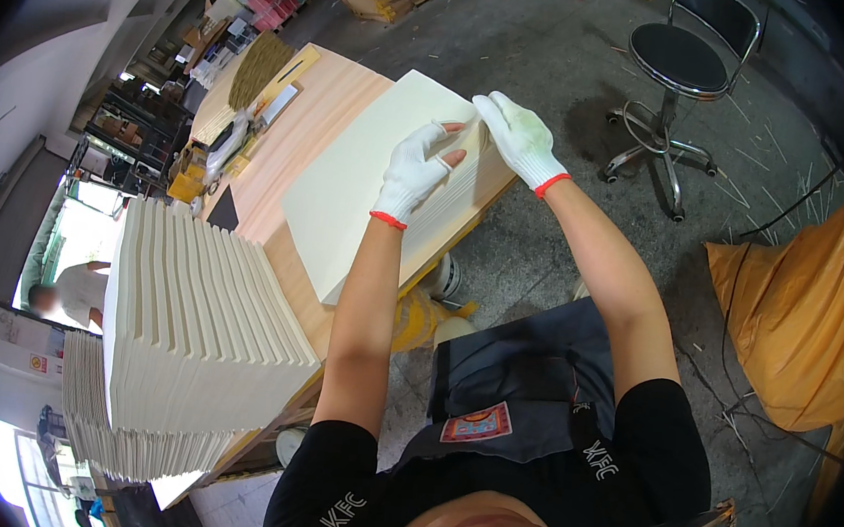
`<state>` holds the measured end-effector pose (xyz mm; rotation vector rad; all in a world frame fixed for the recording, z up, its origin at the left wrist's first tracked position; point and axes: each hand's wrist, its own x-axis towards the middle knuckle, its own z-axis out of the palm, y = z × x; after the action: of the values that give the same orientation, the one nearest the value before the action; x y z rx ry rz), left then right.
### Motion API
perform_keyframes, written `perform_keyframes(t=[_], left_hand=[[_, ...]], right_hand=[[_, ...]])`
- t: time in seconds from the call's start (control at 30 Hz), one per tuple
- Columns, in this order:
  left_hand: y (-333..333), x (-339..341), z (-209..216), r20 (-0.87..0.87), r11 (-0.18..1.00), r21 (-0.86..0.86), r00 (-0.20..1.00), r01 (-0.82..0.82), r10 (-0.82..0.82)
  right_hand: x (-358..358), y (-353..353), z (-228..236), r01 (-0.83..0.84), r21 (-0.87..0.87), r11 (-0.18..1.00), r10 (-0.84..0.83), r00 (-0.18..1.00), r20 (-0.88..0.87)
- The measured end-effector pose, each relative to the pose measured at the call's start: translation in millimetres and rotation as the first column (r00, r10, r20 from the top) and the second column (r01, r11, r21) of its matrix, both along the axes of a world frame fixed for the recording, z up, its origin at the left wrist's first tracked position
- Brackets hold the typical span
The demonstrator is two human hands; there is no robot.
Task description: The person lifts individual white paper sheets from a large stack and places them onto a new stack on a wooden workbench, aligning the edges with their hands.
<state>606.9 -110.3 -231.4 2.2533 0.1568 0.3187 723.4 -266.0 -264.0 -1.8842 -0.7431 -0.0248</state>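
I should press this stack [349, 179] evenly, left hand [414, 174] with fingers bent, right hand [523, 140] with straighter ones; whether they grasp, I cannot tell.

Matt white knitted cloth covers my left hand [413, 172] and my right hand [519, 140]. The cream stack [354, 182] under them looks like smooth, matt paper, as does the taller pile [212, 310]. My worktop [332, 90] is smooth, pale-grained wood. My apron [533, 374] is dull cloth, the stool [676, 57] has glossy metal legs, the orange sheet [789, 316] seems creased, shiny plastic, and the floor [552, 39] looks rough.
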Motion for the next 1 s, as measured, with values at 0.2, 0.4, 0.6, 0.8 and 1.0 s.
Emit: perform_keyframes(t=[0.2,0.4,0.6,0.8,1.0], left_hand=[[-0.3,0.9,0.5,0.050,0.998,-0.049,0.998,0.028,-0.025],[-0.7,-0.4,0.2,0.038,0.996,-0.071,0.998,0.055,-0.052],[4.8,-1.2,-3.7,0.117,0.965,-0.262,0.993,0.011,0.020],[-1.3,1.0,-7.3,0.017,0.997,-0.073,0.999,0.029,-0.028],[-3.5,-1.7,-2.8,0.036,0.997,-0.075,0.999,0.017,-0.014]], right_hand=[[2.6,2.7,-6.0,0.022,0.002,1.000,-0.022,0.999,0.035],[2.8,4.4,-9.4,0.030,0.015,0.999,-0.030,0.999,0.044],[-1.2,4.4,-3.4,0.020,-0.008,1.000,-0.019,0.999,0.043],[0.5,4.2,-8.1,0.053,0.025,0.998,-0.055,0.997,0.058],[1.0,5.6,-7.7,0.052,0.003,0.999,-0.052,0.997,0.049]])
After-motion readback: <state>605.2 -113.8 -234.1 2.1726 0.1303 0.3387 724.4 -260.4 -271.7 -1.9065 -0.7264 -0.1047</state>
